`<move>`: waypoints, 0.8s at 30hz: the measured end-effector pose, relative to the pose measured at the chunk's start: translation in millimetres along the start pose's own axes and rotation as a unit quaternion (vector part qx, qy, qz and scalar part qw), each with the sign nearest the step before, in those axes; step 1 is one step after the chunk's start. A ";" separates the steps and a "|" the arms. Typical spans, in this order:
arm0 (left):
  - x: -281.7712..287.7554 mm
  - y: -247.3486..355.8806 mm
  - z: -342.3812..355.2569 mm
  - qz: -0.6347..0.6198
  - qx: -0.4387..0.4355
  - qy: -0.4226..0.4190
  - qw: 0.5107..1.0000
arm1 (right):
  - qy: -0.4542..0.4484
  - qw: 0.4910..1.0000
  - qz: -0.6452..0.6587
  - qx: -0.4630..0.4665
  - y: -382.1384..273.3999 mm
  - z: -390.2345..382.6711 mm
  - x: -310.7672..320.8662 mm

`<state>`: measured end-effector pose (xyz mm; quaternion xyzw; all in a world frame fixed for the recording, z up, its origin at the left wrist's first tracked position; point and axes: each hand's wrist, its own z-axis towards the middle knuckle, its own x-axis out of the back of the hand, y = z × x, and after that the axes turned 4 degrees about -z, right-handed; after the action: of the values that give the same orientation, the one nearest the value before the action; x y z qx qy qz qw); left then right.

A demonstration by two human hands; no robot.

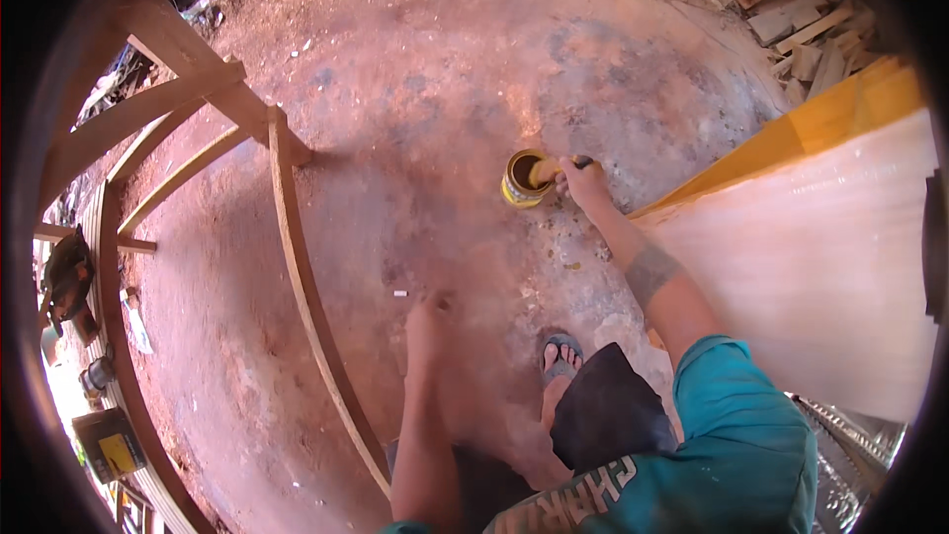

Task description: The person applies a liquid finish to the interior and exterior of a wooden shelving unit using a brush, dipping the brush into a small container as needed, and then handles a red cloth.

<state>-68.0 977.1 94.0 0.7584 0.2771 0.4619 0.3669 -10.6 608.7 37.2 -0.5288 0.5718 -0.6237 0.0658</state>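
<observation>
Reddish, dusty, stained concrete floor, loose wood scraps at 1–2 o'clock by the edge of view. Wood frame stands from 8 to 11 o'clock, with a dark box out at 8. Large panel fills 3 o'clock: broad face pale, band along its upper edge yellow-orange.

Can, yellow outside, stands upright on the floor just off centre toward 1 o'clock, mouth up, apart from both panel and frame. Right hand comes in from 4 o'clock, fingers closed round the dark handle of a brush; the tan head is at the can's mouth. How deep it sits, can't tell. Left hand is at 7 o'clock, above the floor, blurred; fingers look curled, can't tell if it grips anything. Not on the can. Small white bit lies on the floor just beside it, toward 10 o'clock. Sandalled foot at 5 o'clock.

Step in hand, my read: loading the brush, probably with yellow-orange coating like the band's. Next move would call for wiping off excess on the rim, then lifting clear toward 3 o'clock without dripping on the pale face.
</observation>
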 end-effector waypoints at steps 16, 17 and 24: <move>36.4 -35.1 18.0 0.047 -0.066 -0.005 0.997 | 0.098 0.921 0.360 -0.108 50.4 -62.4 22.1; 31.8 -40.0 20.7 0.042 -0.075 -0.012 0.996 | 0.091 0.906 0.398 -0.114 57.2 -65.0 27.4; 25.5 -64.3 35.9 0.053 -0.110 -0.028 0.992 | 0.067 0.779 0.608 -0.137 -22.6 -156.7 105.6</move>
<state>-30.1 1022.9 43.6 0.7398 0.1738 0.4871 0.4305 -159.6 644.6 150.0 -0.0313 0.8568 -0.4031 0.3202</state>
